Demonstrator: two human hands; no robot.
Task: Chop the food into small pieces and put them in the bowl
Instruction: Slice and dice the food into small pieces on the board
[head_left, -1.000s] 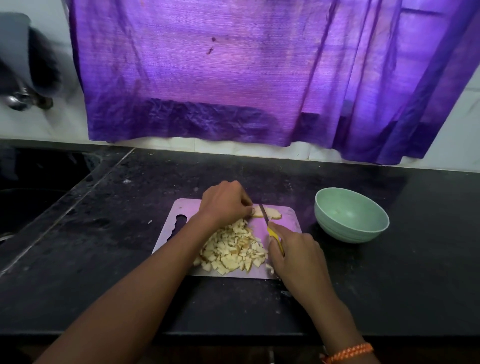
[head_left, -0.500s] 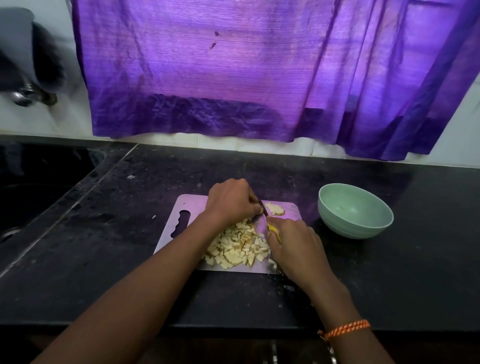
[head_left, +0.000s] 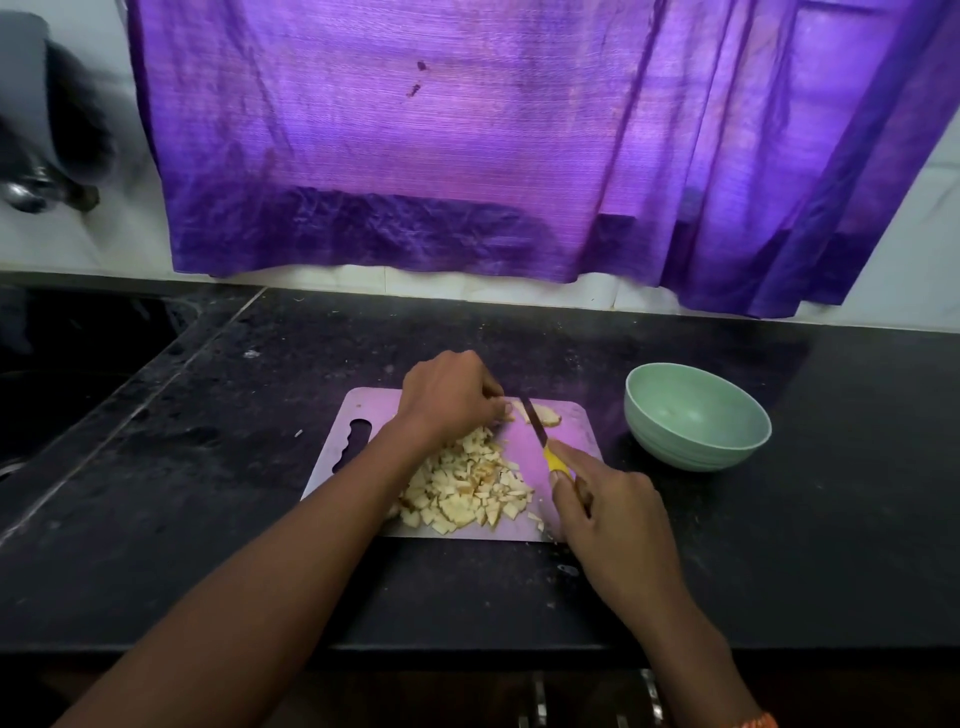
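— Head view first: what do we have on the black stone counter (head_left: 779, 545)?

— We see a flat, pale lilac plastic cutting board (head_left: 566, 457) with a handle slot at its left end, and on its near half a loose heap of small pale-yellow chopped food pieces (head_left: 467, 488). One uncut slice of the same food (head_left: 545, 414) lies at the board's far edge.

— And our hands?

— Our left hand (head_left: 452, 397) sits curled, knuckles up, at the far side of the board, fingertips down at the left end of that slice (we cannot tell whether they pinch it or only press on it). Our right hand (head_left: 613, 512) has its fingers wrapped round the yellow handle of a small, thin-bladed knife (head_left: 540, 436), forefinger stretched along the top. The blade runs away from us and crosses the slice just beside the left fingertips.

— Where is the bowl?

— A round mint-green bowl (head_left: 696, 415) stands on the counter to the right of the board, near it but not touching. We see no pieces inside it.

— Anything behind?

— A purple cloth curtain (head_left: 493, 156) hangs over the white tiled wall, and a dark sink (head_left: 67, 374) is sunk into the counter at far left.
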